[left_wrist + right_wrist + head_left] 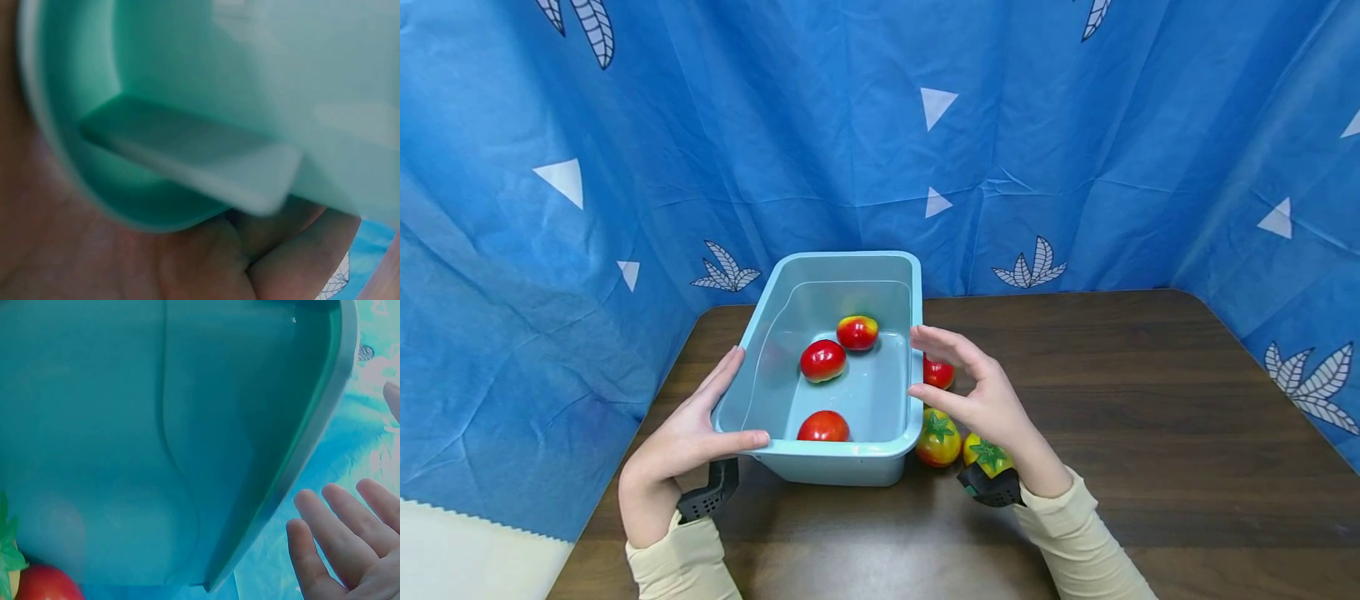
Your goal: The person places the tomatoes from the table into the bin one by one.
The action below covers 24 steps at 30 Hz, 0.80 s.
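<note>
A light-blue plastic tub (850,448) stands on the dark table with three glossy artificial fruits inside: a red-and-yellow one (857,332), a red one (822,361) and an orange-red one (823,426). My left hand (688,433) holds the tub's near left corner, thumb along the front rim and fingers against the outer left side; in the left wrist view these fingers lie under the rim (144,222). Beside the right rim, my right hand (973,392) has its fingers spread. The right wrist view shows those fingers (344,537) apart from the tub wall (94,437).
Right of the tub lie a red fruit (938,372) and two yellow-red tomato-like fruits with green leafy tops, one close to the tub (938,437) and one by my right wrist (988,454). A blue patterned cloth (865,150) hangs behind the wooden table (1150,417).
</note>
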Available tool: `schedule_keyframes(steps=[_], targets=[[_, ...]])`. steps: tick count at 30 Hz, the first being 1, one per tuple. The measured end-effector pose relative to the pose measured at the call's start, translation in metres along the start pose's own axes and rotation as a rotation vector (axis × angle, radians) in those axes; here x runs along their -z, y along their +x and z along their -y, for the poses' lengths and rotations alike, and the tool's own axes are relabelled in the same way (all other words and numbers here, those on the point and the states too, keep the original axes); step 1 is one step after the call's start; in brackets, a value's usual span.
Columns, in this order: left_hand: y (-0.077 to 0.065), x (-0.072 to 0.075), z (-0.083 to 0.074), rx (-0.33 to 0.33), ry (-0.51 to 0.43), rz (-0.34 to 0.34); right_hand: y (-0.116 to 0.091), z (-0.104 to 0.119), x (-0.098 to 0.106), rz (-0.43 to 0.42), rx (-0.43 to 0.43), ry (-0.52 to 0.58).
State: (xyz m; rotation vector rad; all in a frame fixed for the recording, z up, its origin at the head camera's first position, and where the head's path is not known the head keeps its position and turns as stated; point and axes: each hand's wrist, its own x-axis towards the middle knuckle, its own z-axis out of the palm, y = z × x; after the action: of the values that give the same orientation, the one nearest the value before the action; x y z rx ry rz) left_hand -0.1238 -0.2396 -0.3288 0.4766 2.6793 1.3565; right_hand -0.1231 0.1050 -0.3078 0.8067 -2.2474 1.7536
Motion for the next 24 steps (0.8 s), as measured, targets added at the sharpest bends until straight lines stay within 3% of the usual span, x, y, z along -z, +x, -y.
schedule_keyframes(steps=[13, 24], targets=[[0.001, 0.000, 0.001, -0.008, -0.004, 0.003, 0.005, -0.018, 0.019, -0.028, -0.022, -0.015], [0.000, 0.000, 0.002, 0.002, -0.004, -0.001, 0.008, -0.035, 0.033, 0.059, -0.121, -0.076]])
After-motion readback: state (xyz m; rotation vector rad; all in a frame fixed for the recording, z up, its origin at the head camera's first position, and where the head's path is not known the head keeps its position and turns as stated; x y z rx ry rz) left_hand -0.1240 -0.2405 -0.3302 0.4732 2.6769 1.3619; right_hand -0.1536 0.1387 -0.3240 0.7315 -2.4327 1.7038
